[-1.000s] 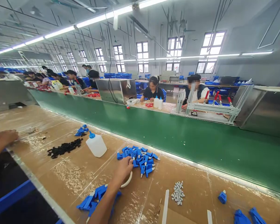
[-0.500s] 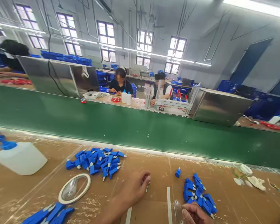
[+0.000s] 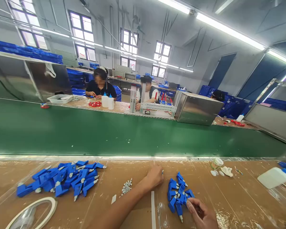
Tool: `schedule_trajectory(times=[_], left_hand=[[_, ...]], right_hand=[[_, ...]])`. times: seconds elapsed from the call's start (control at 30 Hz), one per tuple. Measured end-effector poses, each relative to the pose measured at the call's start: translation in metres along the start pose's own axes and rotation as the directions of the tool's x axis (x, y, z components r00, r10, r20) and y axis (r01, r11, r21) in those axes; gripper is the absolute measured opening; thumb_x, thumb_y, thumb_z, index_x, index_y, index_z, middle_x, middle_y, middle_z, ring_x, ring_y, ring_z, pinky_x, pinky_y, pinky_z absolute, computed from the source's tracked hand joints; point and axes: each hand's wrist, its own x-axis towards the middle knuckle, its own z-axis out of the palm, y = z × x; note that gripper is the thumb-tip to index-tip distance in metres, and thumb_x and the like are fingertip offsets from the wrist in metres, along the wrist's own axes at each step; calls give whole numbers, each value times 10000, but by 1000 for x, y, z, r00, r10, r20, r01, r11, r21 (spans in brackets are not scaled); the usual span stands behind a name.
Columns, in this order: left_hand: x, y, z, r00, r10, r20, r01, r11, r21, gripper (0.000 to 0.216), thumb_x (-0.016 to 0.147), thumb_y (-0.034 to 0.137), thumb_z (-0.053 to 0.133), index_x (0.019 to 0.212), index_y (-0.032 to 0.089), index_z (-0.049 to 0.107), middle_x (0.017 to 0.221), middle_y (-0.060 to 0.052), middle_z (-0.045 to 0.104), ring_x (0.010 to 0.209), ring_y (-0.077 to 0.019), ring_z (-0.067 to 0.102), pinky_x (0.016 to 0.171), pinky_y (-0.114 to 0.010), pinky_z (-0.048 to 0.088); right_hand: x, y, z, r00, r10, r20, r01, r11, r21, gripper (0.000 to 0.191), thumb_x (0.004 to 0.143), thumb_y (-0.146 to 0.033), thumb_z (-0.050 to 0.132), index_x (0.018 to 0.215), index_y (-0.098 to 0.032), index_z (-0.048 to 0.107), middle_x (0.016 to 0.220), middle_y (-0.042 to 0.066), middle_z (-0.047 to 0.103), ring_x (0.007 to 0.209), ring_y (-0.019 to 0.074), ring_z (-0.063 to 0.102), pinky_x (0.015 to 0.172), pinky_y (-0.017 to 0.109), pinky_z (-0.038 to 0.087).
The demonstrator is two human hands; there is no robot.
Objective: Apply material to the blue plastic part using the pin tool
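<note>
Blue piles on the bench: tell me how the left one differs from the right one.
The left pile is larger and spread wide; the right pile is smaller and tighter. The left pile lies clear of both hands; the right pile sits between the left hand and the right hand. Both hold blue, white-tipped parts.

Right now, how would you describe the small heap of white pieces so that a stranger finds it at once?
Start at the brown table in front of the green belt. Between the big pile of blue parts and the left hand lies the heap of white pieces: tiny, pale, not blue.
</note>
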Motion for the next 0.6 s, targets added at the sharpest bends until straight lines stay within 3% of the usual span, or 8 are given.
schedule_trajectory(times=[0.1, 0.17, 0.23, 0.33, 0.4, 0.5, 0.6], left_hand=[[-16, -11, -8, 1000, 1, 19, 4, 974, -227, 238, 907, 385, 664, 951, 152, 671, 1007, -57, 718, 946, -234, 682, 865, -444, 561], [-36, -20, -16, 998, 22, 56, 4, 907, -420, 300, 850, 451, 679, 779, 169, 605, 809, -31, 709, 803, -215, 694, 794, -394, 563], [-63, -33, -24, 995, 54, 85, 7, 810, -587, 370, 768, 534, 693, 741, 201, 535, 754, -35, 713, 755, -210, 702, 763, -362, 559], [-110, -58, -36, 991, 62, 118, 56, 606, -793, 457, 685, 590, 760, 792, 202, 544, 827, -72, 753, 790, -204, 722, 735, -316, 552], [-141, -78, -43, 991, 40, 126, 102, 375, -921, 439, 666, 497, 856, 831, 174, 609, 844, -80, 757, 773, -185, 724, 692, -264, 547], [-179, -104, -47, 996, -29, 85, 88, 100, -991, 370, 652, 324, 925, 873, 142, 691, 812, -63, 746, 724, -151, 714, 623, -193, 542], [-204, -117, -41, 992, -110, 69, 60, -82, -995, 355, 622, 244, 946, 884, 137, 731, 770, -40, 738, 695, -132, 715, 578, -147, 541]], right_hand=[[27, -6, 1, 992, -103, 78, 116, 976, -182, 303, 768, -502, 656, 737, -229, 782, 697, 59, 749, 648, 272, 688, 634, 355, 521], [45, -10, 2, 985, -125, 121, 149, 964, -219, 247, 729, -443, 661, 729, -231, 788, 682, 61, 728, 651, 284, 678, 650, 381, 497], [59, -14, 5, 973, -144, 180, 186, 951, -246, 221, 723, -397, 639, 723, -232, 786, 692, 64, 717, 667, 291, 669, 665, 395, 474], [64, -21, 15, 944, -163, 286, 239, 937, -256, 228, 754, -389, 609, 742, -232, 775, 745, 66, 716, 700, 282, 649, 688, 394, 454], [56, -28, 25, 912, -165, 375, 265, 935, -234, 231, 774, -388, 608, 788, -227, 774, 772, 56, 712, 708, 266, 640, 711, 386, 460], [26, -40, 44, 811, -133, 570, 272, 947, -167, 186, 779, -322, 642, 857, -236, 787, 769, 27, 708, 709, 239, 646, 691, 339, 472], [-12, -50, 64, 627, -50, 777, 222, 968, -116, 167, 778, -230, 677, 905, -226, 785, 848, 26, 712, 783, 228, 658, 701, 297, 476]])
